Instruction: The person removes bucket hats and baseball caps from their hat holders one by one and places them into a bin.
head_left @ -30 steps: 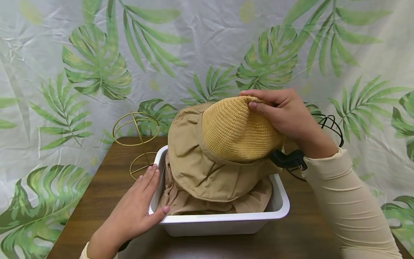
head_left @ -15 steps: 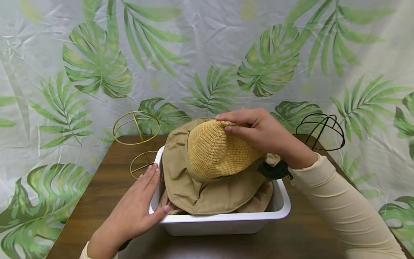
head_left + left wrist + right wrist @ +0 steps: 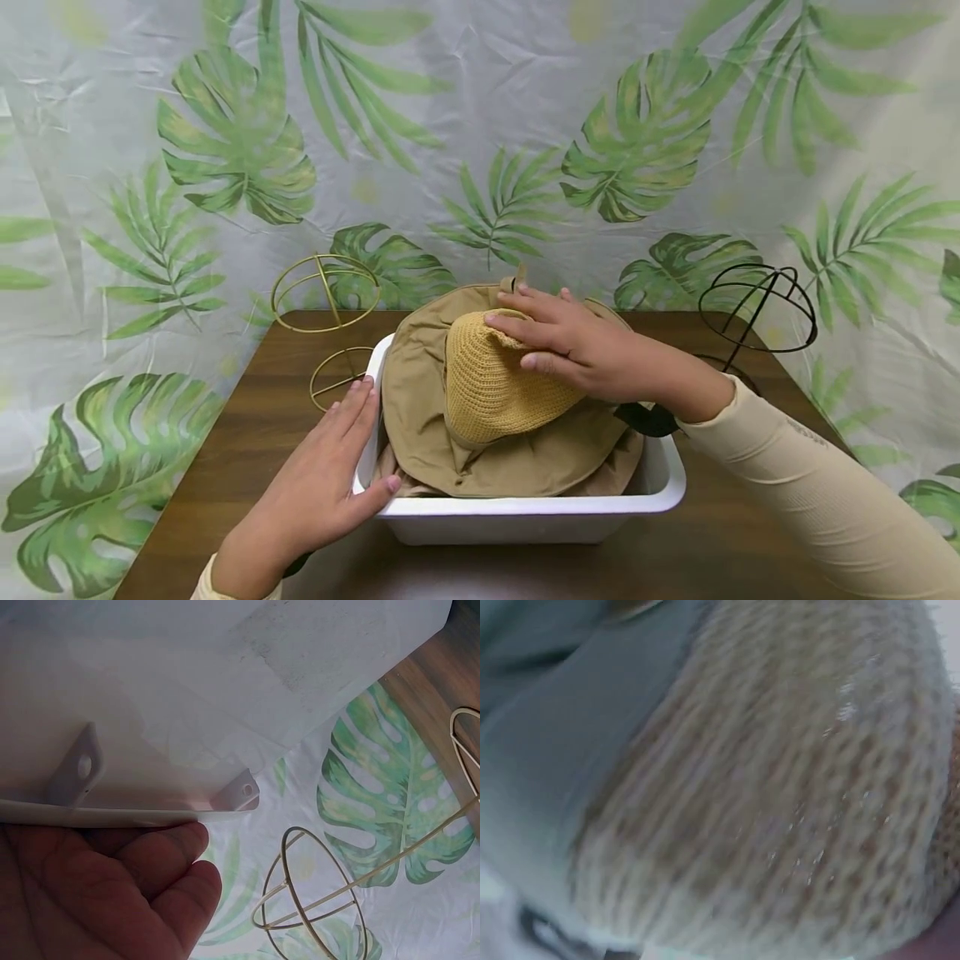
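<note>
A wide-brimmed sun hat with a yellow knit crown [image 3: 495, 392] and khaki cloth brim lies in a white plastic tub [image 3: 525, 505]. Beneath its brim, more brownish cloth [image 3: 626, 471] shows. My right hand [image 3: 585, 350] rests on top of the crown, its fingers extended and spread. The ribbed knit of the sun hat [image 3: 780, 780] fills most of the right wrist view. My left hand [image 3: 322, 467] lies along the tub's left rim with straight fingers, thumb over the front corner. From below, the left wrist view has its fingers [image 3: 165, 855] against the rim.
Behind the tub at left stands a gold wire hat stand [image 3: 326, 292]. A black wire one [image 3: 757, 308] stands at the back right. The brown wooden table [image 3: 225, 467] ends at a leaf-print curtain [image 3: 480, 100].
My right hand has brought the sun hat down and left into the tub. Its pinch on the crown has loosened into spread fingers. The left hand has stayed on the rim.
</note>
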Motion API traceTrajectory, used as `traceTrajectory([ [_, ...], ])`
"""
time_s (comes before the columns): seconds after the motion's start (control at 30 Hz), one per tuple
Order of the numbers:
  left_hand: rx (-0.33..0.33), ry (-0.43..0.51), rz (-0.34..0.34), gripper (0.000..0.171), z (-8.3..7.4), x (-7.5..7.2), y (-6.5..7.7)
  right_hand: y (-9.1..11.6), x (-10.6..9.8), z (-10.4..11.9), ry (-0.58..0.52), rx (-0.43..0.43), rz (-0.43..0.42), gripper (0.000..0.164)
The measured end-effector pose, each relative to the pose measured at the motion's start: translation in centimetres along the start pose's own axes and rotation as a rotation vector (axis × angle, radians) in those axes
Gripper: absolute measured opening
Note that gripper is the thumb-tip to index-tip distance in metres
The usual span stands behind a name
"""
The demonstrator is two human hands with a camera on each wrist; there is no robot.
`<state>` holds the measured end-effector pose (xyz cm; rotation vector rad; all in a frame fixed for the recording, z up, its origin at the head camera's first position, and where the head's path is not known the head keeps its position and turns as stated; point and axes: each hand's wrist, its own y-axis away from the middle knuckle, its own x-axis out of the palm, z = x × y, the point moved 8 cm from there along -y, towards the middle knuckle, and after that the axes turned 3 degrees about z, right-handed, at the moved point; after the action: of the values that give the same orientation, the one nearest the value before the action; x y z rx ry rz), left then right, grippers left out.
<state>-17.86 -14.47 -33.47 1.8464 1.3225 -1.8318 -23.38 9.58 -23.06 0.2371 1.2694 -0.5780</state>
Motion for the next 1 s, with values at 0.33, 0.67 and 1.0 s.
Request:
traceTrajectory([
  [0.33, 0.0, 0.001, -0.001, 0.085, -0.1, -0.1, -0.1, 0.3, 2.7, 0.0, 0.183, -0.044, 0.151, 0.098],
  [0.67, 0.002, 0.001, -0.001, 0.085, -0.2, 0.1, -0.3, -1.2, 5.8, -0.4, 0.277, -0.053, 0.304, 0.092],
  [1.0, 0.005, 0.0, -0.009, 0.085, -0.2, 0.1, -0.3, -2.0, 7.7, -1.2, 0.258, -0.026, 0.408, 0.081],
])
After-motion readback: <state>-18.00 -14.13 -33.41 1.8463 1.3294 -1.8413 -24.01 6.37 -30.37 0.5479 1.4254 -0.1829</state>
